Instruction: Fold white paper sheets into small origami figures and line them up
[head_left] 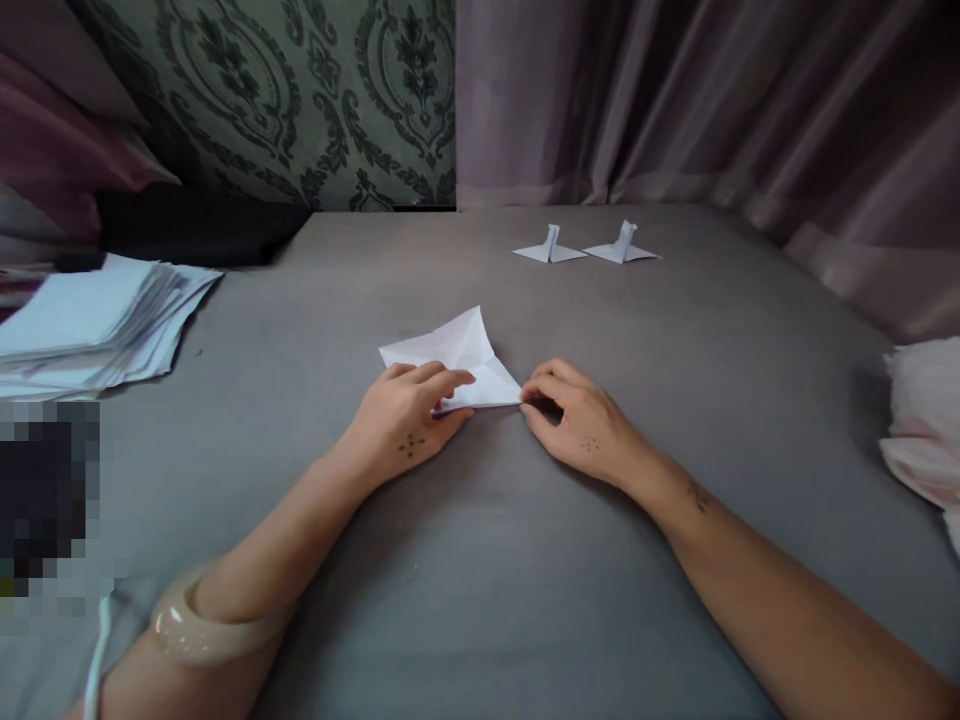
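A creased sheet of white paper (469, 345), partly folded, lies between my hands on the grey surface. My left hand (412, 410) rests over its near left side, with fingers on top and the thumb along the near edge, so the paper is gripped there. At the sheet's right corner, my right hand (574, 415) pinches the tip between thumb and forefinger. The left hand covers part of the paper's near left edge.
Two folded paper figures (551, 245) stand side by side at the back. A stack of white paper (82, 315) lies at the left, near a dark cloth (202, 225). Whitish fabric (926, 420) sits at the right edge. A white cable (97, 660) runs at the lower left.
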